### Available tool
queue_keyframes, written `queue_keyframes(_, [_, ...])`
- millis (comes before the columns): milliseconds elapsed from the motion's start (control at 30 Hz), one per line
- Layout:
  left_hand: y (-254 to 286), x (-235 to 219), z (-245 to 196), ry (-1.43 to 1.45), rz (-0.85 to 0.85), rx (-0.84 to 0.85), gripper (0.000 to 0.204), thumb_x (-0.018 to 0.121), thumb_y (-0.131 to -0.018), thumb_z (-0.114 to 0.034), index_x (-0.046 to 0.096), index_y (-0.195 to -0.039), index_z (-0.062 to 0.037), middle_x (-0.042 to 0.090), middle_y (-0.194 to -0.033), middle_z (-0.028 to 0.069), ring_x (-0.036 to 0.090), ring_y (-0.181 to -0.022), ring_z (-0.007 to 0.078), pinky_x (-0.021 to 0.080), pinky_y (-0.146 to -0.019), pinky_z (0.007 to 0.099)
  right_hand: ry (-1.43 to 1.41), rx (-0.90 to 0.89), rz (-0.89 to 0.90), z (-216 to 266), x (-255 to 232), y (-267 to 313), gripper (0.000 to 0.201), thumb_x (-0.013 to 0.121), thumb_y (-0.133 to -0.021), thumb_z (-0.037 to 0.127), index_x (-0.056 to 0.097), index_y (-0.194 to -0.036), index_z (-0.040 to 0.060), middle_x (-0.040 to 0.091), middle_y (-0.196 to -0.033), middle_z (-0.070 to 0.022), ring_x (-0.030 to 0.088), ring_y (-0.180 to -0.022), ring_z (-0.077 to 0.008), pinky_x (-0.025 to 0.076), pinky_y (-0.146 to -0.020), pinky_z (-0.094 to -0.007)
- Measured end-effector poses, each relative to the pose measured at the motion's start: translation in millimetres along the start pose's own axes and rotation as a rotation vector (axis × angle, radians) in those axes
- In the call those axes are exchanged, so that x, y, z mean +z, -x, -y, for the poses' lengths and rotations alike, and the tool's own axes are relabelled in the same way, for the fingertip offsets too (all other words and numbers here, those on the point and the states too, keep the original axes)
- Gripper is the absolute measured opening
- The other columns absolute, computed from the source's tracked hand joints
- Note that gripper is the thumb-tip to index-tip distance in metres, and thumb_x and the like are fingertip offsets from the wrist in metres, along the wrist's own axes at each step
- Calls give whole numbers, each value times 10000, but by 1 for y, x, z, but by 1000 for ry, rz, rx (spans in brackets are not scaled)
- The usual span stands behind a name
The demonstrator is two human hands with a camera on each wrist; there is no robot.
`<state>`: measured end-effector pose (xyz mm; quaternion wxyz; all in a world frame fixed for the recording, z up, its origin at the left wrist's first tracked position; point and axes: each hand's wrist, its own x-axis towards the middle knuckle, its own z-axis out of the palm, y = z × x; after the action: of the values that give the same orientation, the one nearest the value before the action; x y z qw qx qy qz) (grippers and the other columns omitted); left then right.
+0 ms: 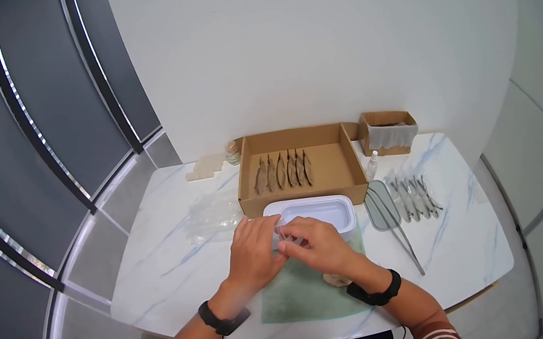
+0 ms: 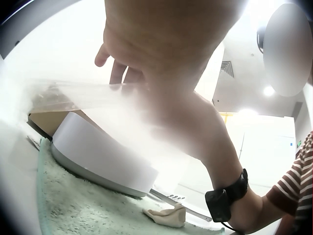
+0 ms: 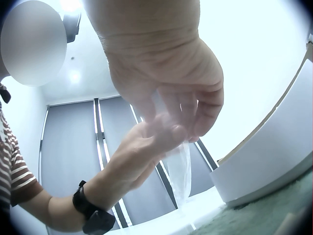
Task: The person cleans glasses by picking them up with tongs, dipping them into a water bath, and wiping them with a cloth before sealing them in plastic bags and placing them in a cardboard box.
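Observation:
Both hands meet over the near edge of a white plastic tub. The left hand pinches a thin clear plastic bag, which hangs below the fingers as a pale strip in the right wrist view. Curled fingers of the right hand grip the same clear plastic from the other side. Beneath the hands lies a green cloth, with a crumpled beige piece on it near the right wrist; the left wrist view shows that beige piece beside the tub.
Behind the tub stands a cardboard box holding several dark slender pieces. To the right are a small carton, a clear bottle, a green net and several bagged pieces. Clear bags lie left, near a jar.

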<state>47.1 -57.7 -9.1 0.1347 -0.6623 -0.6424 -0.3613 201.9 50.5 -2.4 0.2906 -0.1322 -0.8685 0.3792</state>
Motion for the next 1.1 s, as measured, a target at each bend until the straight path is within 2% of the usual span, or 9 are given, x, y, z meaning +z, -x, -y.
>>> queue_keyframes(167, [-1,7,8,110,1,-9,521,797,-743,-163,609,-1215,-48,653,-1135,126,613,-1101,347,442,-1063,515,24,-21,-17,-2,-4,1,360,719,-930,251,690,-1171,-16,684,-1023,-132,681,-876,-245,577,-731,-322])
queue_keyframes(433, [-2,17,13,300,-25,-16,502,781,-776,-165,608,-1229,-37,650,-1118,141,624,-1047,370,491,-909,461,113,21,13,-5,-10,-1,375,719,-934,262,683,-1194,-6,681,-1031,-141,681,-875,-257,583,-717,-333])
queue_keyframes(500, [-6,19,13,338,-17,-49,493,775,-784,-158,606,-1229,-31,650,-1115,147,627,-1042,373,498,-899,454,113,11,6,-6,-15,-3,343,705,-922,265,705,-1170,28,691,-1039,-147,667,-898,-306,543,-775,-385])
queue_keyframes(667, [-33,18,11,448,-4,-89,470,765,-808,-142,601,-1230,-14,652,-1112,163,638,-1029,379,520,-870,434,142,9,8,1,-37,-19,332,707,-922,270,707,-1158,37,693,-1017,-157,671,-873,-308,546,-736,-385])
queue_keyframes(733, [-45,16,9,501,9,-110,473,773,-797,-108,608,-1228,-5,662,-1123,187,659,-1051,354,531,-887,401,148,22,-3,4,-47,-25,330,708,-922,273,707,-1151,36,695,-1000,-159,673,-854,-310,546,-720,-383])
queue_keyframes(800, [-56,20,10,540,16,-97,465,773,-802,-108,611,-1227,-8,662,-1126,185,660,-1056,346,529,-895,400,239,33,23,4,-57,-30,331,723,-927,215,696,-1190,16,695,-994,-147,685,-841,-268,579,-700,-343])
queue_keyframes(933, [-62,29,14,579,23,-93,437,780,-832,-148,610,-1210,-11,665,-1095,165,659,-1028,354,530,-875,407,252,46,3,4,-65,-35,323,722,-930,210,700,-1187,15,700,-975,-150,685,-818,-269,580,-702,-344])
queue_keyframes(1033, [-59,40,21,624,35,-130,436,801,-805,-114,632,-1192,-6,674,-1104,166,665,-1036,315,527,-891,384,195,84,46,0,-67,-35,310,723,-936,203,704,-1179,11,714,-1002,-139,691,-819,-233,574,-697,-326])
queue_keyframes(1100, [-59,39,22,613,19,-156,427,804,-808,-115,635,-1185,-6,679,-1095,162,667,-1019,314,528,-885,381,81,132,-46,-2,-68,-38,283,724,-939,186,709,-1167,19,733,-986,-109,691,-802,-187,555,-681,-302])
